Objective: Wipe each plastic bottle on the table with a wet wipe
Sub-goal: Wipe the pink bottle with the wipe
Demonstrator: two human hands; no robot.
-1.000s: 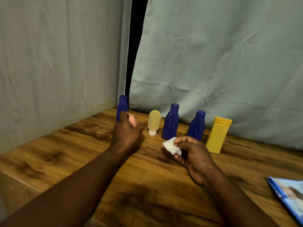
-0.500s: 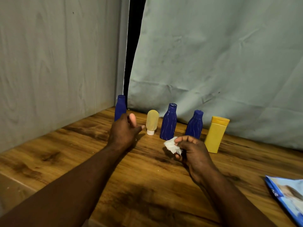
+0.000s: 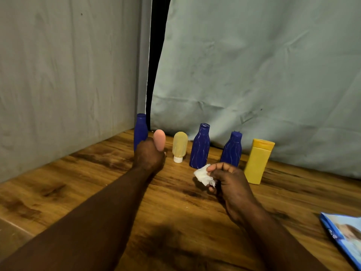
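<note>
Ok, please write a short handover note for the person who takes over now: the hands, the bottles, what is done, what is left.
Left hand: grips the pink bottle, upright.
Right hand: pinches the crumpled wet wipe, touching no bottle.
Standing in the back row: far-left blue bottle, pale yellow bottle on its white cap, middle blue bottle, right blue bottle, yellow bottle.
Done: which bottles are already wiped cannot be told.
Left: probably wipe the pink one next, then the rest.
</note>
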